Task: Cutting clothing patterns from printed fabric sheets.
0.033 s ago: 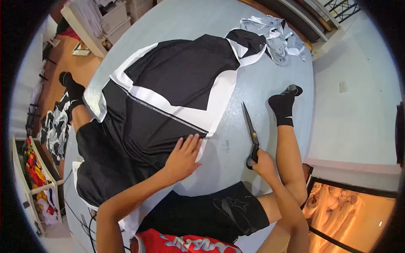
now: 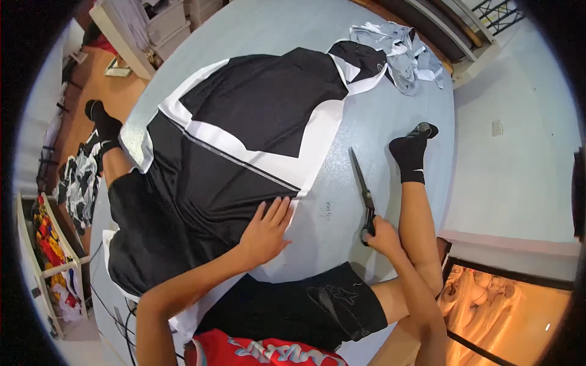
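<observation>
A large black and white fabric panel [image 2: 262,100] lies spread over the table, with a folded black layer [image 2: 213,165] in front of it and a narrow grey strip along the boundary between them. My left hand [image 2: 267,232] rests flat on the near right corner of the black layer, its fingers stretched out. In my right hand [image 2: 384,236] is a pair of black-handled scissors [image 2: 361,180]. Their long blades point away from me above the tabletop, to the right of the fabric, and look closed together. The grip inside the handles is partly hidden by my fingers.
I sit on the pale grey table [image 2: 342,219], legs spread around the fabric. Grey and white scraps [image 2: 400,58] lie at the far right. More scraps [image 2: 79,183] lie on the floor at left, near a shelf [image 2: 52,268] of coloured cloth. A lit glass-topped box [image 2: 488,311] stands at right.
</observation>
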